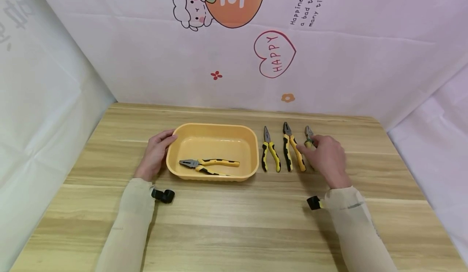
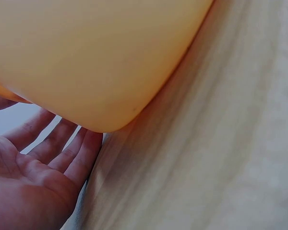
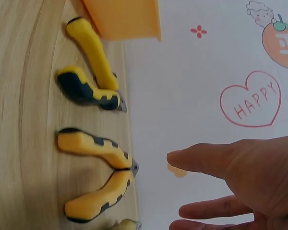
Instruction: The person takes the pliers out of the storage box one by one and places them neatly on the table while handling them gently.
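My left hand (image 1: pixel 155 152) rests at the left side of a yellow plastic tray (image 1: pixel 219 146), touching its rim. In the left wrist view its fingers (image 2: pixel 62 148) lie fairly straight along the tray's outer wall (image 2: pixel 86 57). Inside the tray is a pair of combination pliers (image 1: pixel 215 163) with yellow-and-black handles. My right hand (image 1: pixel 327 158) hovers over the rightmost pliers (image 1: pixel 309 132), covering most of their handles. In the right wrist view, thumb and fingers (image 3: pixel 197 160) are stretched out and apart, with nothing visible between them.
Between the tray and my right hand lie needle-nose pliers (image 1: pixel 271 154) and another pair of combination pliers (image 1: pixel 287 142), heads pointing away from me. A wooden table (image 1: pixel 234 223) carries everything. A white printed cloth (image 1: pixel 164 68) hangs behind its far edge.
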`<act>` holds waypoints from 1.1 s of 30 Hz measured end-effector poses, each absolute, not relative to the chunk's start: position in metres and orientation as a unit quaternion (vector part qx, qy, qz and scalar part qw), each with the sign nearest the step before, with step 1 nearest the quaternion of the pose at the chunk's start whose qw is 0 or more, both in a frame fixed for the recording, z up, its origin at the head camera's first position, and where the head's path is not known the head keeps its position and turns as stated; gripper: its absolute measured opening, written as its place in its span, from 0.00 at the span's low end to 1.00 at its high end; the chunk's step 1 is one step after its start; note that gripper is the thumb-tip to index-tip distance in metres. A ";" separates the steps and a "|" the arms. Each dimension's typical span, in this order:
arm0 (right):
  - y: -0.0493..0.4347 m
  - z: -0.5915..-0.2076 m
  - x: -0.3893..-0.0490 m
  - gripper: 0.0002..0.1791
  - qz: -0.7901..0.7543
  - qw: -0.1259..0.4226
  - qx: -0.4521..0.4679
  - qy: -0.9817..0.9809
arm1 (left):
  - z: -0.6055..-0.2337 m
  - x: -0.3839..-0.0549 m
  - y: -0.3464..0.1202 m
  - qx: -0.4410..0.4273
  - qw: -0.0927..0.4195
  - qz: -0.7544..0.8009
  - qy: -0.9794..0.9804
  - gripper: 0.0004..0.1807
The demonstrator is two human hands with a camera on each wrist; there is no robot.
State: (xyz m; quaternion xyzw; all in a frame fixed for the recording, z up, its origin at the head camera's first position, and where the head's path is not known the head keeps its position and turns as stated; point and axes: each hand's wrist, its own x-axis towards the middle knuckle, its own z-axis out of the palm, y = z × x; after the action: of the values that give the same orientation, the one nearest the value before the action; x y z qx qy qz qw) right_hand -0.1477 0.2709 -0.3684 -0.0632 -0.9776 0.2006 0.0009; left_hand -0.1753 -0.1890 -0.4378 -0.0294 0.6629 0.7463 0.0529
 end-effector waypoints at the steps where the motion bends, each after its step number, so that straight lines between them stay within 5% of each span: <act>1: 0.270 -0.368 -0.148 0.38 0.204 0.000 -0.058 -0.977 | -0.438 -0.175 -0.189 -0.029 0.053 0.747 0.662 0.27; 12: 0.251 -0.368 -0.144 0.27 0.214 0.037 0.023 -0.976 | -0.439 -0.176 -0.189 -0.023 0.052 0.742 0.668 0.27; 33: 0.210 -0.359 -0.138 0.24 0.223 0.041 0.098 -0.969 | -0.439 -0.176 -0.189 -0.026 0.053 0.743 0.667 0.28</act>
State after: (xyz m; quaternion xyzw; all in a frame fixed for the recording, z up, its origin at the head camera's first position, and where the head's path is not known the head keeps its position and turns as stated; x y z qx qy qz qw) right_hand -0.1384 0.2099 -0.3586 0.0975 -0.9690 0.2232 0.0410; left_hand -0.1761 -0.1886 -0.4391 -0.0259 0.6669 0.7427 0.0535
